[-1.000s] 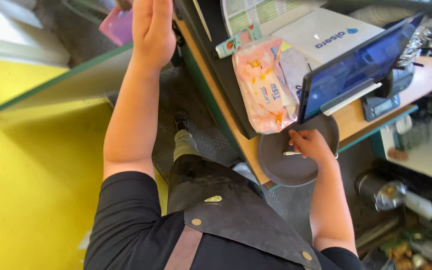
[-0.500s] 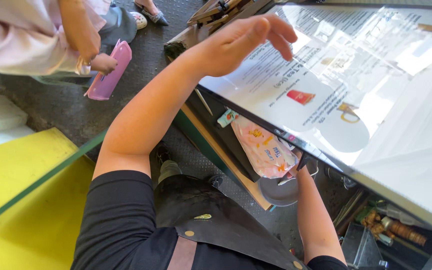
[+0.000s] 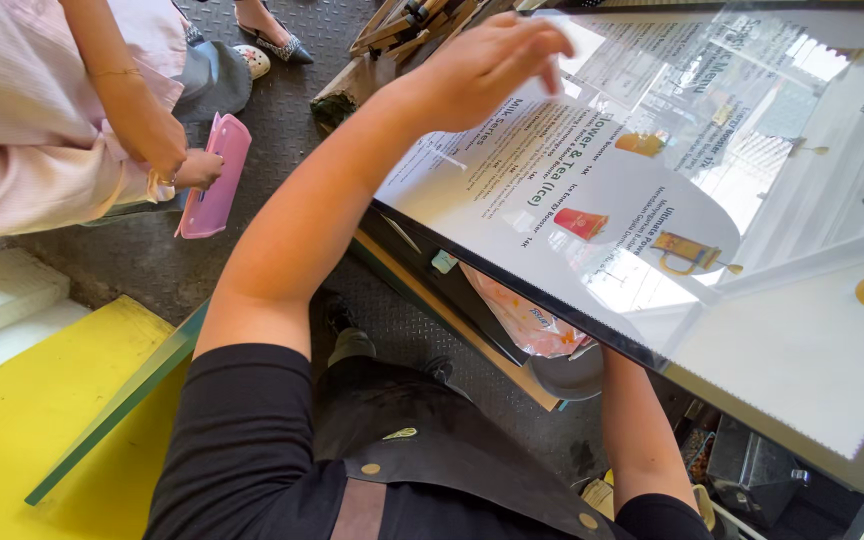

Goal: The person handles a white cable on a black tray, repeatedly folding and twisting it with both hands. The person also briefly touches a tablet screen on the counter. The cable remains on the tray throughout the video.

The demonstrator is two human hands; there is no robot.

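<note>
Head view looks down on a large laminated menu sheet (image 3: 712,220), glossy white with printed drink pictures, which fills the upper right of the frame. Its long axis runs from the upper left down toward the lower right, and its dark lower edge slants the same way above the wooden counter edge (image 3: 472,330).

The left hand (image 3: 487,65) is stretched up to the sheet's far upper-left corner, fingers loosely curled and slightly apart, their tips on or just over the laminate; whether they pinch the edge cannot be told.

The right hand is hidden beneath the sheet; only the right forearm (image 3: 642,435) shows, reaching up under it, so its fingers cannot be read. Just beside that arm, under the sheet's lower edge, sit a dark round plate (image 3: 572,375) and a pink-and-orange plastic packet (image 3: 527,320).

At upper left another person's hand (image 3: 197,168) grips a pink flat case (image 3: 214,175).
</note>
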